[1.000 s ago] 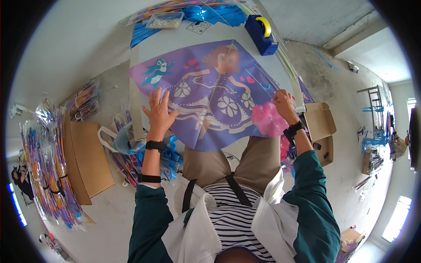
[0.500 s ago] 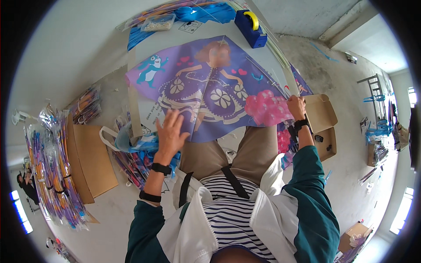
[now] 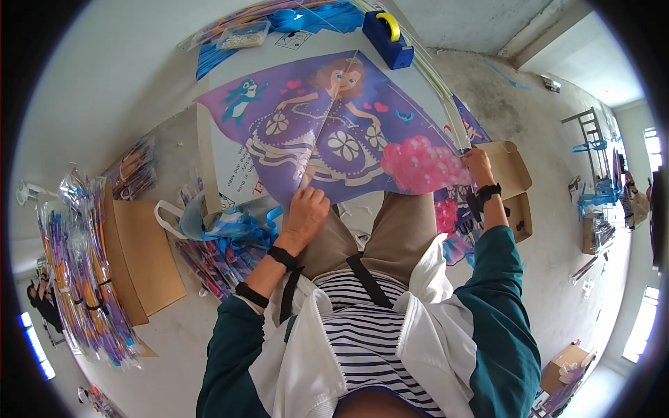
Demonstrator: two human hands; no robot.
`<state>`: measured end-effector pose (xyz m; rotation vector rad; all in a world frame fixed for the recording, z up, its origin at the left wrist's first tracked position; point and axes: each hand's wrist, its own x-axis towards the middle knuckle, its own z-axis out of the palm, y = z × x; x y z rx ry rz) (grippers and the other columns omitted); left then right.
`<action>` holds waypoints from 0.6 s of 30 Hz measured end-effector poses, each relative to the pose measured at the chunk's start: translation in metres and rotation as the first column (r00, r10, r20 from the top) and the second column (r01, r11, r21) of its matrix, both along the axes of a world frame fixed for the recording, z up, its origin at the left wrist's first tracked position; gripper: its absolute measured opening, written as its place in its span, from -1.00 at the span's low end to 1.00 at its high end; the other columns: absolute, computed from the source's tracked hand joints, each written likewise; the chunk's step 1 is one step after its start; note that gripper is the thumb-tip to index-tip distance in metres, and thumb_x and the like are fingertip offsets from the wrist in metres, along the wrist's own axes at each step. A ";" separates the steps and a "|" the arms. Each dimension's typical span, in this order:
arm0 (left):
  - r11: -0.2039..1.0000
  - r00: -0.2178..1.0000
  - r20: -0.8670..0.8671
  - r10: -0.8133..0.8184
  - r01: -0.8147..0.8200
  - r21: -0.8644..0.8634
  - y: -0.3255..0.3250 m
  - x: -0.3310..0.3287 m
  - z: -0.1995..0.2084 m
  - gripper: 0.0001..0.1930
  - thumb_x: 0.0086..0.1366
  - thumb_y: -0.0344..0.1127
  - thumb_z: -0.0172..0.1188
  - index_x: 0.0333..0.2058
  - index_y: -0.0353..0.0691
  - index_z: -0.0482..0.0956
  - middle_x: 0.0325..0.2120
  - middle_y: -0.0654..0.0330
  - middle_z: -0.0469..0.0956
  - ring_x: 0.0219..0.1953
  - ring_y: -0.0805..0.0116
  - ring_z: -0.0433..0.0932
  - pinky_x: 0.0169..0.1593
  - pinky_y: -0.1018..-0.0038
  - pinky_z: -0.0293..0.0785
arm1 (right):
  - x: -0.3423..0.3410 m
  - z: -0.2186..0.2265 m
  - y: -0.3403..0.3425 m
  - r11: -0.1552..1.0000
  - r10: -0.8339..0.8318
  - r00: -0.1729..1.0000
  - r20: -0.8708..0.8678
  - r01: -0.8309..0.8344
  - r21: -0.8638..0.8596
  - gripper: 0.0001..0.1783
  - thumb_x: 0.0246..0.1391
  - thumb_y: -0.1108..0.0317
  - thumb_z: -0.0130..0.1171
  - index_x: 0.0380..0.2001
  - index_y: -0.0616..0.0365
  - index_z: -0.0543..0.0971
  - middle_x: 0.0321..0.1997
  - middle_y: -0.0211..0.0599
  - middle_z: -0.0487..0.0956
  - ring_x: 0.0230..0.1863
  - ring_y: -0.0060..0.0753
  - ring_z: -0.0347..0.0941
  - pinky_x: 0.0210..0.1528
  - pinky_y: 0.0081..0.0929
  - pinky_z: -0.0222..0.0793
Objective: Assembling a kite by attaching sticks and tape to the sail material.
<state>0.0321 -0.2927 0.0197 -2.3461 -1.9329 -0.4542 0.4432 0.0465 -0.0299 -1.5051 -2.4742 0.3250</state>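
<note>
The left hand [image 3: 305, 214] pinches the purple sheet [image 3: 317, 143] low down, the right hand [image 3: 478, 167] meets its corner, grip unclear to me, and uneven tugging might crease it.

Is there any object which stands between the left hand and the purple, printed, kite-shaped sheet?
Nothing visible does: the left hand meets the purple, printed, kite-shaped sheet directly at its near edge. The blue-and-yellow tape dispenser stands beyond its far right edge.

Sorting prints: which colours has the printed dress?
Purple and white; the printed dress shows best in head view.
</note>
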 end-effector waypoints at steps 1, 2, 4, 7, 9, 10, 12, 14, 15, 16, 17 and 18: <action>1.000 1.000 0.002 0.000 0.000 0.002 0.001 0.004 -0.001 -0.96 -0.02 -0.37 0.15 -0.56 -0.15 0.50 -0.44 0.20 0.43 -0.24 0.22 0.46 -0.13 0.26 0.35 | 0.002 0.004 0.008 1.000 0.000 1.000 0.002 0.000 0.002 -0.84 -0.16 0.29 0.31 -0.53 0.16 0.65 -0.45 -0.09 0.64 -0.34 -0.05 0.60 -0.26 -0.21 0.49; 1.000 0.999 0.022 -0.023 0.023 -0.002 0.003 0.013 -0.001 -0.97 -0.02 -0.36 0.15 -0.56 -0.14 0.50 -0.46 0.22 0.43 -0.27 0.23 0.47 -0.16 0.26 0.35 | 0.004 0.009 0.019 0.997 0.050 0.998 0.041 -0.052 0.056 -0.85 -0.15 0.30 0.29 -0.52 0.15 0.66 -0.43 -0.07 0.65 -0.32 -0.02 0.60 -0.24 -0.19 0.50; 0.998 0.997 0.065 -0.048 0.050 -0.035 0.006 0.026 0.003 -0.97 0.00 -0.35 0.15 -0.54 -0.13 0.52 -0.47 0.22 0.45 -0.31 0.22 0.49 -0.20 0.28 0.34 | -0.005 0.019 0.032 0.987 0.123 0.990 0.065 -0.129 0.099 -0.85 -0.15 0.30 0.28 -0.50 0.13 0.67 -0.40 -0.06 0.65 -0.31 0.01 0.60 -0.22 -0.17 0.51; 0.989 0.972 0.217 -0.087 0.110 -0.096 0.019 0.059 0.012 -0.96 0.02 -0.34 0.16 -0.52 -0.13 0.53 -0.45 0.21 0.47 -0.30 0.21 0.52 -0.18 0.27 0.37 | 0.006 0.036 0.055 0.991 -0.132 0.985 0.114 0.132 0.011 -0.82 -0.14 0.27 0.27 -0.46 0.11 0.69 -0.37 -0.07 0.66 -0.27 0.02 0.62 -0.20 -0.13 0.51; 0.980 0.934 0.339 -0.117 0.163 -0.111 0.031 0.080 0.023 -0.93 0.02 -0.33 0.21 -0.49 -0.13 0.54 -0.43 0.21 0.48 -0.28 0.20 0.54 -0.14 0.26 0.38 | 0.029 0.041 0.069 0.983 -0.181 0.978 0.103 0.181 0.008 -0.82 -0.14 0.28 0.26 -0.44 0.11 0.69 -0.37 -0.07 0.66 -0.26 0.01 0.62 -0.20 -0.14 0.51; 0.966 0.880 0.452 -0.147 0.227 -0.127 0.032 0.081 0.028 -0.90 0.01 -0.32 0.25 -0.46 -0.14 0.54 -0.42 0.21 0.50 -0.27 0.19 0.55 -0.11 0.24 0.39 | 0.032 0.041 0.069 0.978 -0.209 0.974 0.087 0.210 0.001 -0.83 -0.13 0.29 0.26 -0.44 0.11 0.68 -0.37 -0.08 0.66 -0.27 0.01 0.62 -0.20 -0.15 0.51; 0.970 0.884 0.444 -0.147 0.216 -0.108 0.045 0.068 0.046 -0.81 0.01 -0.28 0.31 -0.39 -0.15 0.55 -0.33 0.18 0.50 -0.18 0.16 0.53 -0.09 0.23 0.40 | 0.048 0.046 0.075 0.982 -0.184 0.979 0.085 0.187 -0.028 -0.83 -0.12 0.30 0.25 -0.43 0.11 0.68 -0.38 -0.09 0.66 -0.27 -0.01 0.62 -0.20 -0.17 0.50; 0.996 0.940 0.330 -0.089 0.090 0.013 0.058 0.038 0.045 -0.68 -0.01 -0.22 0.38 -0.26 -0.17 0.57 -0.17 0.13 0.49 -0.03 0.09 0.48 -0.05 0.16 0.40 | 0.045 0.049 0.077 0.986 -0.150 0.986 0.076 0.154 -0.061 -0.83 -0.11 0.31 0.23 -0.42 0.11 0.68 -0.38 -0.10 0.66 -0.27 -0.03 0.61 -0.21 -0.19 0.49; 0.992 0.973 0.230 -0.013 -0.016 0.123 0.061 0.014 0.037 -0.62 -0.01 -0.22 0.40 -0.20 -0.19 0.58 -0.10 0.10 0.48 0.04 0.05 0.44 -0.02 0.11 0.38 | 0.035 0.050 0.074 0.984 -0.170 0.985 0.025 0.171 -0.057 -0.81 -0.10 0.31 0.20 -0.40 0.14 0.67 -0.38 -0.04 0.65 -0.25 0.04 0.60 -0.19 -0.15 0.48; 0.984 0.960 0.238 0.146 -0.166 0.067 0.062 -0.008 0.037 -0.59 -0.03 -0.23 0.42 -0.18 -0.20 0.58 -0.06 0.09 0.47 0.12 0.03 0.38 0.01 0.03 0.36 | 0.027 0.055 0.073 0.980 -0.193 0.981 -0.023 0.192 -0.050 -0.79 -0.08 0.31 0.17 -0.39 0.18 0.65 -0.38 0.03 0.64 -0.23 0.11 0.59 -0.17 -0.11 0.48; 0.952 0.925 0.241 0.292 -0.304 0.015 0.064 -0.028 0.037 -0.56 -0.05 -0.23 0.44 -0.16 -0.21 0.58 -0.03 0.08 0.46 0.20 0.01 0.32 0.04 -0.04 0.34 | 0.019 0.063 0.074 0.980 -0.193 0.981 -0.018 0.192 -0.045 -0.79 -0.08 0.31 0.17 -0.39 0.18 0.65 -0.38 0.03 0.64 -0.23 0.11 0.59 -0.17 -0.11 0.48; 0.915 0.894 0.205 0.399 -0.404 -0.018 0.061 -0.046 0.032 -0.51 -0.06 -0.23 0.45 -0.12 -0.23 0.57 0.01 0.05 0.45 0.20 -0.05 0.32 0.07 -0.04 0.33 | 0.005 0.070 0.073 0.984 -0.161 0.985 -0.056 0.165 0.063 -0.81 -0.07 0.33 0.18 -0.39 0.19 0.64 -0.41 -0.01 0.63 -0.28 0.04 0.59 -0.21 -0.14 0.47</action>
